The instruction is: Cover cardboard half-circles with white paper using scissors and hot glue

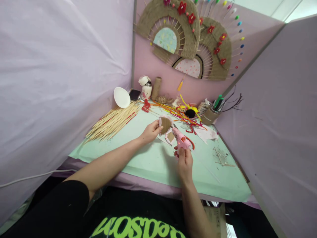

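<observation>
My left hand pinches the left edge of a small half-round cardboard piece, its brown side facing me and pale fabric along its rim. In my right hand is a pink hot glue gun, gripped by the handle. Its nozzle points up and left and comes close to the cardboard's right edge; whether it touches, I cannot tell. Beneath them on the green table lies another cardboard piece with a pale edge, partly hidden by the glue gun.
Thin wooden sticks lie in a heap at the left, near a white bowl. Coloured pipe cleaners spread along the back. A brown pot holds pens and twigs. Twine-woven fans hang on the back wall.
</observation>
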`<control>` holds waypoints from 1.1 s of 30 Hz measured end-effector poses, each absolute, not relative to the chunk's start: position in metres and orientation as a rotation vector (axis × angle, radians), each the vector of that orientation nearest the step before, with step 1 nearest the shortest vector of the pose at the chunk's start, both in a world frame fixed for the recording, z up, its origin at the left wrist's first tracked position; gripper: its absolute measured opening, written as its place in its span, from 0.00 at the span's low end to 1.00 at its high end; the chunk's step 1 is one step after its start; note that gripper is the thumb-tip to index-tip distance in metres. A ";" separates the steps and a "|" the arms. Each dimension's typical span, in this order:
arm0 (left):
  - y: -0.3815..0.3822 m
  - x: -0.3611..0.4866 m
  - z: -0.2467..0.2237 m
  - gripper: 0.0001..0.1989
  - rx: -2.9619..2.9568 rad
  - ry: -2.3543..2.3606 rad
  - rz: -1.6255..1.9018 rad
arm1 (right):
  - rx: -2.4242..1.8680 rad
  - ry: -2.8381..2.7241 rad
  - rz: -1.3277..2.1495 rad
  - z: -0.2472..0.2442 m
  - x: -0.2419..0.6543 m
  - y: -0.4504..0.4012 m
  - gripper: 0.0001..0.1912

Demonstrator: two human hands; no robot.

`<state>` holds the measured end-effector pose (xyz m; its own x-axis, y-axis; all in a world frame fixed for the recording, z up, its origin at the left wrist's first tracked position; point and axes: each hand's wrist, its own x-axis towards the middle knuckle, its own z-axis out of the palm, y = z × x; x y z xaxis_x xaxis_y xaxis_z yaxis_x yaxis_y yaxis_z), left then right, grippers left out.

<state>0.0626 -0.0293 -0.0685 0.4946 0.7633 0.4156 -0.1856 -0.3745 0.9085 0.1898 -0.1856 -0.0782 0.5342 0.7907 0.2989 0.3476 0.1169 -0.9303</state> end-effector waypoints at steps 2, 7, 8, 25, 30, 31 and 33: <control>-0.029 0.062 -0.069 0.15 1.694 0.505 1.100 | -1.480 -1.035 0.433 -0.078 0.190 -0.186 0.22; -0.028 0.060 -0.069 0.15 1.771 0.520 1.118 | -1.480 -1.037 0.457 -0.078 0.190 -0.186 0.22; -0.028 0.060 -0.069 0.15 1.779 0.528 1.120 | -1.480 -1.037 0.459 -0.078 0.190 -0.186 0.22; -0.029 0.060 -0.070 0.17 1.844 0.558 1.124 | -1.482 -1.019 0.448 -0.074 0.189 -0.186 0.22; -0.030 0.060 -0.068 0.18 1.809 0.542 1.108 | -1.477 -1.010 0.453 -0.075 0.189 -0.187 0.22; -0.030 0.060 -0.068 0.18 1.807 0.541 1.107 | -1.475 -1.010 0.451 -0.075 0.189 -0.187 0.22; -0.030 0.060 -0.069 0.17 1.816 0.541 1.103 | -1.474 -1.014 0.445 -0.075 0.189 -0.187 0.22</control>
<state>0.0601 -0.0302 -0.0690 0.5030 0.7323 0.4591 -0.0861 -0.4861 0.8697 0.1889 -0.1867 -0.0755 0.5420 0.7905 0.2851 0.3261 0.1148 -0.9384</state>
